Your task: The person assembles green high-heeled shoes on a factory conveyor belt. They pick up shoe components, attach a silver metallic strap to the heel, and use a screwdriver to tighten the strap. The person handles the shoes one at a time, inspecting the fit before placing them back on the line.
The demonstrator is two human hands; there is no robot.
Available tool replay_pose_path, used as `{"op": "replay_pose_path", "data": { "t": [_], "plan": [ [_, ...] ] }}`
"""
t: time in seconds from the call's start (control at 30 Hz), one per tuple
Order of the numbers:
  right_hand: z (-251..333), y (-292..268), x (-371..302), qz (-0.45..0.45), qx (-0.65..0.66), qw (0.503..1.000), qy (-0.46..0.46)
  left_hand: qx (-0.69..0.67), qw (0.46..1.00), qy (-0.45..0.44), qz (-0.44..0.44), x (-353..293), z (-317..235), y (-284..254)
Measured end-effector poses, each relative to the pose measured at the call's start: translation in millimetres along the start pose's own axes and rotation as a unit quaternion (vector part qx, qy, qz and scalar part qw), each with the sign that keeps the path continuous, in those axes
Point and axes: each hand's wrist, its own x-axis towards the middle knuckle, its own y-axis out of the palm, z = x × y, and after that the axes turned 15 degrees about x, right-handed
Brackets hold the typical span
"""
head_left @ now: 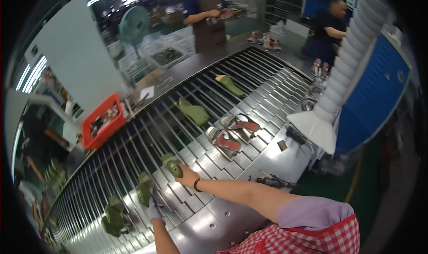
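My right hand (pixel 187 175) reaches forward over the slatted metal conveyor (pixel 203 162), its fingers closed round the lower end of a green shoe last (pixel 170 164). To its left my left hand (pixel 154 210), which looks pale and gloved with some blue at the fingers, grips the near end of another green shoe last (pixel 144 189). Part of that grip is hidden behind the hand. More green lasts (pixel 113 214) stand close together farther left. Beyond my right hand sit two strappy sandals (pixel 226 140) with red insoles. Past them, two green lasts (pixel 194 113) lie on the bars.
A red bin (pixel 104 122) with small items rests on the far edge. At right hang a white flexible duct (pixel 332 84) and, behind it, a blue cabinet (pixel 376 93). Tools (pixel 273 180) lie on the near metal ledge. Co-workers stand across the line, far right and left.
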Motion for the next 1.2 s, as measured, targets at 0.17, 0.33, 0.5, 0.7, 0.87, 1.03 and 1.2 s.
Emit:
{"op": "replay_pose_path", "data": {
  "t": [0.17,0.33,0.5,0.7,0.87,1.03,1.2],
  "plan": [
    [28,-38,-38,0.020,0.226,0.966,0.125,0.085,0.994,0.025,0.067,21,-10,-23],
    [53,-58,-91,0.069,0.424,0.890,0.153,-0.115,0.990,0.080,-0.025,-98,-124,-1],
    [119,-87,-170,0.125,0.195,0.967,-0.104,-0.359,0.901,-0.047,0.240,-203,-199,48],
    [207,-136,-226,0.162,-0.158,0.899,-0.374,-0.467,0.846,-0.096,0.238,-257,-257,33],
    [229,-150,-238,0.114,-0.043,0.888,-0.443,-0.388,0.906,-0.011,0.168,-270,-265,34],
    [230,-151,-246,0.080,0.011,0.901,-0.427,-0.396,0.905,0.039,0.149,-278,-276,28],
    [234,-152,-249,0.105,0.037,0.917,-0.384,-0.337,0.930,0.116,0.093,-292,-293,24]
  ]
}}
